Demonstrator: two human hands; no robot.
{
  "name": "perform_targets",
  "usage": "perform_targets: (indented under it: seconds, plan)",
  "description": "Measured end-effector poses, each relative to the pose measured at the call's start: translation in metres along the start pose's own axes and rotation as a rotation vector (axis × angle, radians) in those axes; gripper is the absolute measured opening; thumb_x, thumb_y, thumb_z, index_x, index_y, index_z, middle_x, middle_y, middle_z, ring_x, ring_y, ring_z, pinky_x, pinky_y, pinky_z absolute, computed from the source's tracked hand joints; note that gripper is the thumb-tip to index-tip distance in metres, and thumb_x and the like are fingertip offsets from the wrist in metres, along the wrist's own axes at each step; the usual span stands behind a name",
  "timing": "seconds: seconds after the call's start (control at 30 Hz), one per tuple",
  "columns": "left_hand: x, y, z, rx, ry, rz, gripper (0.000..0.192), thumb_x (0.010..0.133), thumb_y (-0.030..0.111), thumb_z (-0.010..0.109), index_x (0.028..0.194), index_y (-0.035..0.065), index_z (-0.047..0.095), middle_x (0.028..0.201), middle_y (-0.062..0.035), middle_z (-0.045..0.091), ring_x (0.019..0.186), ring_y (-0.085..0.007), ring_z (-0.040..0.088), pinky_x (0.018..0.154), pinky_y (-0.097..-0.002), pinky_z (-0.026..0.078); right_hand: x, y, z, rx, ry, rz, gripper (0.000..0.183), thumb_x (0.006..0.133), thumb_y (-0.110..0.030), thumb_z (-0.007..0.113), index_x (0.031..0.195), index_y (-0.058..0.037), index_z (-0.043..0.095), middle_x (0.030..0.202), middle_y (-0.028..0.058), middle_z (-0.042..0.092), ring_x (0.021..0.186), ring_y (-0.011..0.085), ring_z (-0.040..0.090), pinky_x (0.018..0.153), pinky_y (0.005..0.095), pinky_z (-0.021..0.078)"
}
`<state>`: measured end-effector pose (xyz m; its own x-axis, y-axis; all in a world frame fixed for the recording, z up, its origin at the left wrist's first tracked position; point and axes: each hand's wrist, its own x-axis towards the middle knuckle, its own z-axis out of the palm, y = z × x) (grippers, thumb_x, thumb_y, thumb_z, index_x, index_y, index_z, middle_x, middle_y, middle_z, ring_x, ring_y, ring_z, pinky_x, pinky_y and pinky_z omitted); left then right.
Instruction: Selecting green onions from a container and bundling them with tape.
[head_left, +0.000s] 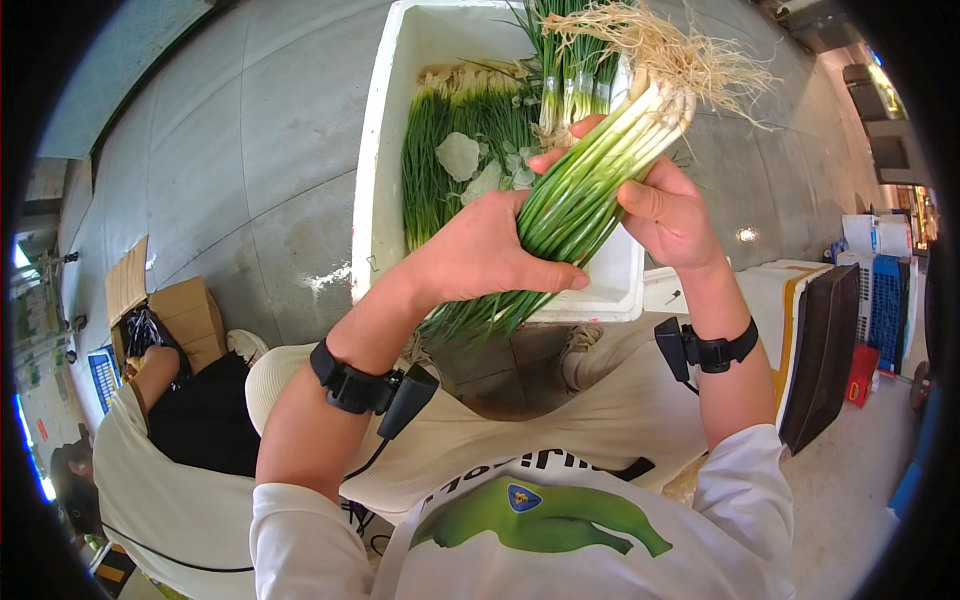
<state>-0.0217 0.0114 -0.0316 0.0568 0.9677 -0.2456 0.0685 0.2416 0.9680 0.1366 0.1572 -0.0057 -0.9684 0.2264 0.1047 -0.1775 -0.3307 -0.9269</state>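
Note:
A thick bunch of scallions (581, 184) is held aslant between my hands, its pale roots (675, 56) pointing up and to the right. My left hand (499, 251) wraps around the green leaves, thumb across the front. Around the bunch nearer the white ends, my right hand (667, 210) has its thumb in front and fingers partly hidden behind. Below the bunch stands a white foam box (373, 161). Inside it lie more scallions (427, 169) with lumps of ice (459, 156) on top. Several taped bundles (574, 90) rest at the box's far right, roots toward me.
At left another person (172, 510) sits beside an open cardboard box (184, 319) that holds a black plastic bag (146, 334). To my right are a foam box (765, 289), a dark brown tray (821, 356) and blue crates (889, 315). Grey tiles (300, 97) cover the floor.

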Motion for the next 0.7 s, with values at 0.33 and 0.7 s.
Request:
perform_targets:
  seconds: [0.33,0.7]
  plan:
    - [-0.002,0.003,0.006,-0.017,0.294,0.004,0.046,0.075,0.027,0.078,0.105,-0.005,0.063,0.087,-0.0147,0.07,0.08,-0.0222,0.067,0.077,-0.0344,0.053,-0.006,0.006,0.006,-0.297,0.317,-0.005,0.049,0.097,-0.02,0.064,0.136,0.0025,0.047,0.115,0.0069,0.06,0.105,0.0128,0.055,0.095,0.0307,0.0451]
    - [0.001,-0.006,0.011,0.056,0.288,0.033,0.056,0.08,0.032,0.08,0.114,-0.005,0.056,0.096,-0.0153,0.069,0.086,-0.0211,0.066,0.081,-0.0348,0.052,-0.003,-0.001,0.023,-0.46,0.547,0.114,0.033,0.092,-0.019,0.069,0.115,0.0026,0.062,0.088,0.0021,0.066,0.07,0.0059,0.058,0.06,0.0221,0.0469]
